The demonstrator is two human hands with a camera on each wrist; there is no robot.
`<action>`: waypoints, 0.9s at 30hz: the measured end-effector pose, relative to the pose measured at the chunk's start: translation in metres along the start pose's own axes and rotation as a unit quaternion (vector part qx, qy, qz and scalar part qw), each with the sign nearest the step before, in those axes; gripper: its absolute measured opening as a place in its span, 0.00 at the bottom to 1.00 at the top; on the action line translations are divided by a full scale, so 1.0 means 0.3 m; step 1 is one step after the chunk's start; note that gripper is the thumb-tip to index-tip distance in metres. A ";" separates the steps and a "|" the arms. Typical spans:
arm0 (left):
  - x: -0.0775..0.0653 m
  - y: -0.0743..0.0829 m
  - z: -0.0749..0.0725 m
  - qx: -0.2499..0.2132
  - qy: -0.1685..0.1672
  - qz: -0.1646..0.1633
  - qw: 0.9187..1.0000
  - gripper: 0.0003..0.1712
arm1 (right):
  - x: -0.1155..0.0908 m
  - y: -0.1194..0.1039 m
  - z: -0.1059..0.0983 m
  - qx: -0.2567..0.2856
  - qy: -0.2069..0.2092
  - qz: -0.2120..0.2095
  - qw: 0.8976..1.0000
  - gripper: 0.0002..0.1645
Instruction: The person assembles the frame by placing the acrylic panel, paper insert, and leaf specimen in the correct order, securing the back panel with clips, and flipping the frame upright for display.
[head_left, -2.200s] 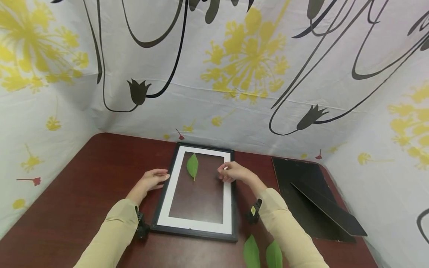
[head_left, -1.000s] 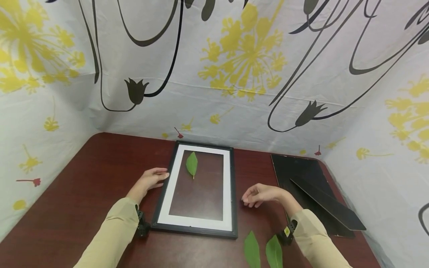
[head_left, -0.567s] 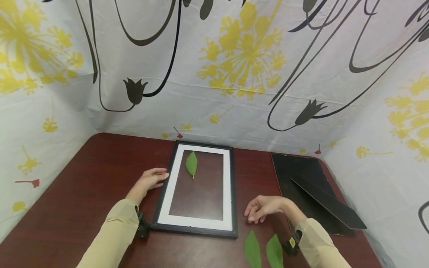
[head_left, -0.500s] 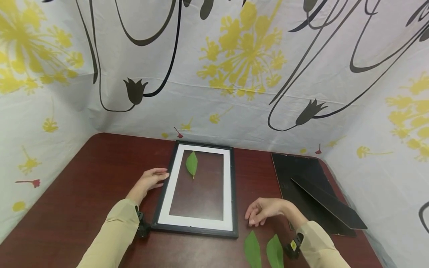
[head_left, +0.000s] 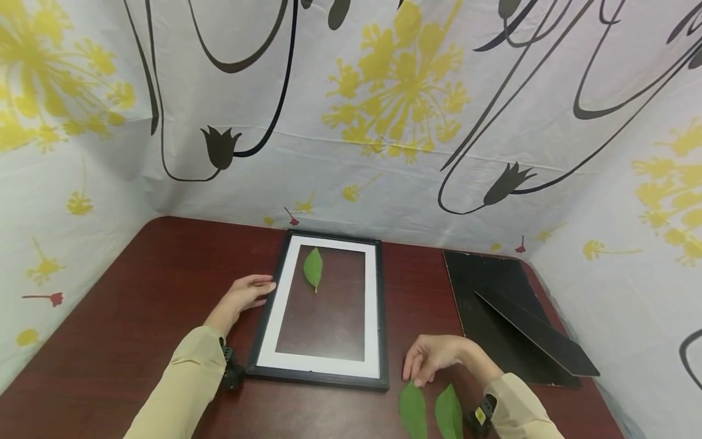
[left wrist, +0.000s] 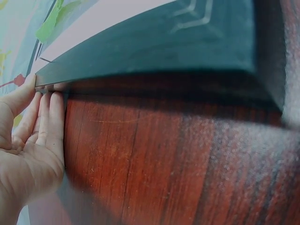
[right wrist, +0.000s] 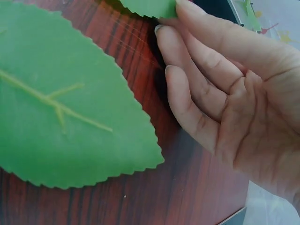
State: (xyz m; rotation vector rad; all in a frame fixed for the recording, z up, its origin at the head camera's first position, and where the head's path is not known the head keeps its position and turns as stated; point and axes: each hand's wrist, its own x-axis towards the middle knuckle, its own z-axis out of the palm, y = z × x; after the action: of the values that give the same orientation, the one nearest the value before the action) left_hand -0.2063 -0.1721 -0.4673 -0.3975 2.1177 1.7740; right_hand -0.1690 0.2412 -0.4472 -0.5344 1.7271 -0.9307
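Observation:
A black picture frame (head_left: 318, 378) with a white mat lies on the dark red table, a green leaf (head_left: 313, 267) in the upper left of its opening. My left hand (head_left: 245, 294) holds the frame's left edge; in the left wrist view the thumb is at the edge and the fingertips reach beneath it. Near the front, my right hand (head_left: 434, 355) pinches the tip of another leaf (head_left: 412, 410) between thumb and fingers. Just right of that is a further leaf (head_left: 449, 411), which looms large as the near leaf (right wrist: 70, 112) in the right wrist view.
Right of the frame lies a black backing board (head_left: 488, 274) with a stand flap (head_left: 537, 332) sticking up from it. A patterned white cloth (head_left: 329, 152) encloses the table (head_left: 181, 274) at the back and sides.
My right hand has left the frame's right side, moved toward the front right and come onto the tip of the left one of the two front leaves. My left hand stays at the frame.

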 end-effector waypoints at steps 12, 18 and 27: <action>0.004 -0.003 0.002 -0.001 0.002 0.000 1.000 0.29 | -0.013 -0.011 -0.040 0.002 -0.020 0.006 1.000 0.12; 0.002 -0.004 -0.004 0.003 0.000 0.000 1.000 0.30 | -0.025 -0.037 -0.074 0.000 0.005 -0.002 1.000 0.12; -0.001 -0.006 -0.002 0.006 -0.004 0.003 1.000 0.29 | -0.029 -0.109 -0.131 0.003 0.039 -0.019 0.999 0.11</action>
State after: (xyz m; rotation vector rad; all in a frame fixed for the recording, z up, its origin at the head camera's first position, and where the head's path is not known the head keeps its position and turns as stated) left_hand -0.2054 -0.1731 -0.4685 -0.3806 2.1256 1.7614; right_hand -0.2056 0.2410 -0.4103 -0.5359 1.7886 -0.9943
